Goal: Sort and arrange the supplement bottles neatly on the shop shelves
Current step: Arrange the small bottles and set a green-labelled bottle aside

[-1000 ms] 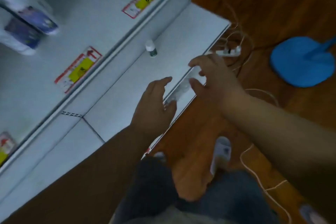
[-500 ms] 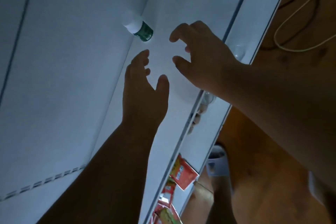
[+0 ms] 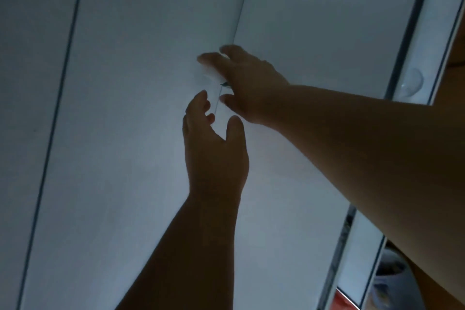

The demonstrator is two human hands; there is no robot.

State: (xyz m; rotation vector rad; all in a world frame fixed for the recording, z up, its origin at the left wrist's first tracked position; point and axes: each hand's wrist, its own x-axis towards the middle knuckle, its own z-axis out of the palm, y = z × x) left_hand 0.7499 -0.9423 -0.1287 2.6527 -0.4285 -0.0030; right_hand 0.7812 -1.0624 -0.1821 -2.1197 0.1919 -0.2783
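Supplement bottle (image 3: 214, 78): small, white, w/ a sliver of green label showing at its lower right edge. It sits far back on the white shelf (image 3: 314, 40), right where the shelf board meets the back panel (image 3: 151, 33). Mostly blurred and washed out against the white, so can't tell for sure whether it's upright or tipped; long axis unclear.

Right hand (image 3: 246, 83) is on it: fingers curled over the far side and top, thumb low on the near side, bottle in the gap between. Reads as a grasp closing or just made, but motion blur means contact isn't certain. Bottle lies to the left of the palm, under the fingertips, so this is the nearer hand by far.

Left hand (image 3: 214, 148) is just near of the bottle, apart from it, fingers relaxed and part spread, thumb out to the right, holding nothing. Bottle lies beyond its fingertips, slightly right.

Judgement: step in hand is picking up this lone bottle w/ the right hand; the left looks ready to steady or take over. Coming move prob turns on lifting the bottle clear of the back panel and toward the near edge. Risk: dim light + a small bottle against the panel, easy to knock over.

Further out: shelf front rail (image 3: 412, 63) at right w/ a clear plastic dome clip (image 3: 411, 82); a red packet (image 3: 344, 301) below, near right.
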